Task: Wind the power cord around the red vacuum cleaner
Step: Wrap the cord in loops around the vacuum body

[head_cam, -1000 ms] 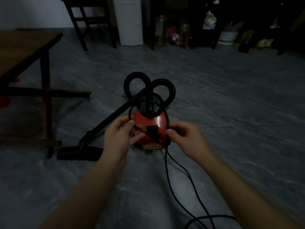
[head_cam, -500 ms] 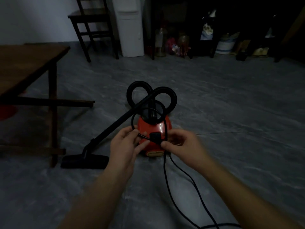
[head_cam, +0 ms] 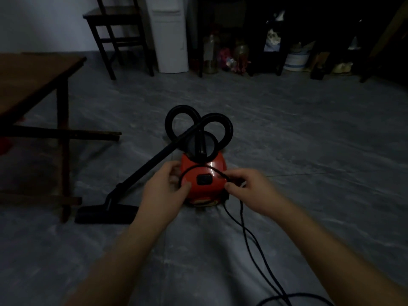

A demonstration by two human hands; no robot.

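The red vacuum cleaner (head_cam: 203,173) sits on the grey, marble-veined floor (head_cam: 309,151) in the middle of the scene, just beyond your hands. It is a small rounded canister with a glossy plastic shell that catches a streak of light. On its near face is a square black button (head_cam: 204,180).

Your left hand (head_cam: 164,188) is curled against the canister's left side. Its thumb pins the thin, matte black power cord (head_cam: 245,230) to the shell. From there the cord arcs up over the top of the near face in a smooth curve to your right hand (head_cam: 249,186). That hand pinches the cord between thumb and curled fingers at the canister's right edge.

Below your right hand two strands of cord fall to the floor. They run toward you, cross over each other, and end in a loose bend at the near right.

At the far side of the canister, the ribbed black hose (head_cam: 229,127) rises from the round dark lid and curls into two ring-shaped loops. A straight black wand (head_cam: 150,166) slants down to the left and ends at a flat, wide floor nozzle (head_cam: 106,214).

To the left stands a brown wooden table (head_cam: 33,78) with crossed rails. Far off there is a dark wooden chair (head_cam: 117,34) with a tall white cabinet-like unit (head_cam: 170,36) beside it.
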